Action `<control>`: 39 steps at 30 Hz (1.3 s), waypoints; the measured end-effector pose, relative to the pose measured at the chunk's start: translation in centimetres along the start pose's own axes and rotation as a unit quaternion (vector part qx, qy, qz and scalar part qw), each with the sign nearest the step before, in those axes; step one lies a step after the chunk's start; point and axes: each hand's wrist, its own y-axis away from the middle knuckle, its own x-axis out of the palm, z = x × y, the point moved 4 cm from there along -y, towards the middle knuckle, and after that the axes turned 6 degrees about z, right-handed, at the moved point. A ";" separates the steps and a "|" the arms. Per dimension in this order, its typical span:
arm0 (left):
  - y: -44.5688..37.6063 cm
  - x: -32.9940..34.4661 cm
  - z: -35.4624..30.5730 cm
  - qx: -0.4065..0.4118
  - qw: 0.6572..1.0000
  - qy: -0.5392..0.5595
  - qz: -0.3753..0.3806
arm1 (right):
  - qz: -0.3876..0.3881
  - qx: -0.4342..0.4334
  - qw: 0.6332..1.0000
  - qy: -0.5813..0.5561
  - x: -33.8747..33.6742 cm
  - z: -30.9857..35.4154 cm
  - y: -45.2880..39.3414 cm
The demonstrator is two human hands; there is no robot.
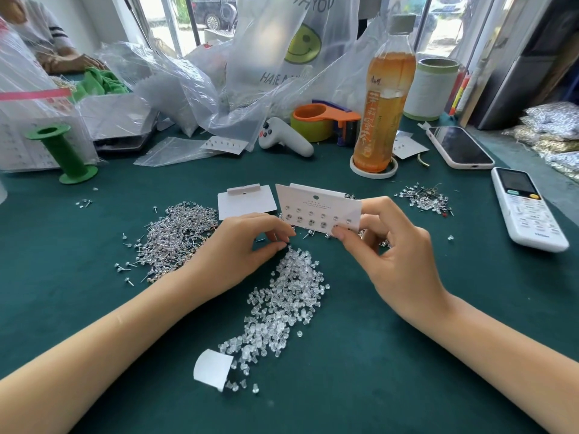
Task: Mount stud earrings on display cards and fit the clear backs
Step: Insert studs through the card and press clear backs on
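The display card is pinched at its lower right edge by the right hand, long axis left to right, studs already seated. The left hand, fingertips curled together, is nearer the clear backs heaped just below; whether one is pinched cannot be told. Loose stud earrings lie left. A clear plastic bag holds finished cards.

A white rectangular display card is held tilted above a dark green table, its face showing two rows of small stud earrings. Behind it lies a blank white card with a folded hanger tab. To the left sits a heap of silver-posted stud earrings — loose, tangled. Nearer the viewer, a long drift of clear plastic earring backs spreads across the cloth.
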 end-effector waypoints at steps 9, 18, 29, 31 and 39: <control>0.2 -1.3 1.4 -0.105 0.970 0.213 -0.043 | 0.008 -0.169 0.982 0.080 0.1 1.5 0.3; 0.4 -2.6 -1.1 -0.120 0.878 0.463 0.026 | 0.108 -0.407 0.859 0.291 2.0 3.3 1.9; 1.6 -1.2 -3.8 -0.141 0.869 0.445 0.163 | 0.121 -0.423 0.840 0.318 2.9 3.5 2.3; 1.7 -1.1 -3.8 -0.151 0.870 0.439 0.166 | 0.125 -0.421 0.839 0.320 3.0 3.5 2.2; 1.7 -0.8 -3.9 -0.175 0.859 0.451 0.164 | 0.128 -0.419 0.838 0.326 2.9 3.5 2.2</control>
